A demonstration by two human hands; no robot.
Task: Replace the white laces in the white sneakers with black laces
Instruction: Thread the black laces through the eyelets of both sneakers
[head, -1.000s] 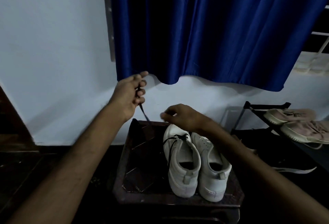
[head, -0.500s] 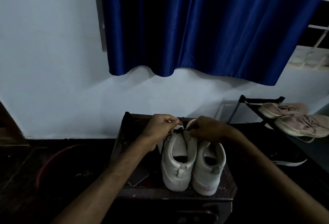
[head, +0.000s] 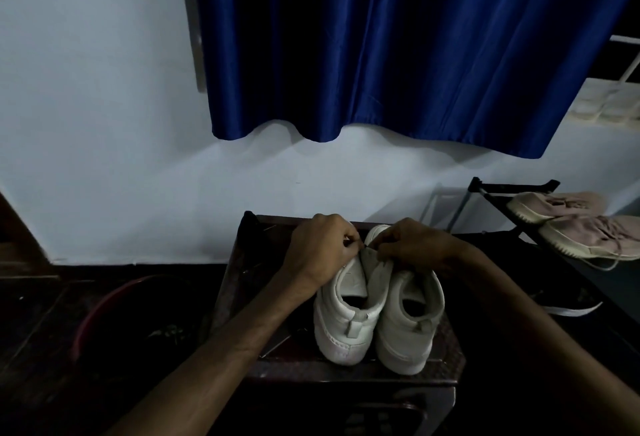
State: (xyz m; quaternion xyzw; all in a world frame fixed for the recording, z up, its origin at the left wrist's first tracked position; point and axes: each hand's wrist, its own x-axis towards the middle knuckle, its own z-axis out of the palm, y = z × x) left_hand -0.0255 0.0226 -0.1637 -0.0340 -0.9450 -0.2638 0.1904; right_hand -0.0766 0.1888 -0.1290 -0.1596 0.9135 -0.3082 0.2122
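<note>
On the stool (head: 349, 376), the left hand (head: 320, 249) is pinching the black lace (head: 362, 245) tip while the right hand (head: 420, 245) is pinching the sneaker (head: 341, 326) flap, likely steadying an eyelet for threading.

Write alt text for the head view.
The left hand pinches a black lace while the right hand grips the front of a white sneaker, one of a pair on a dark stool beneath a blue curtain.
</note>
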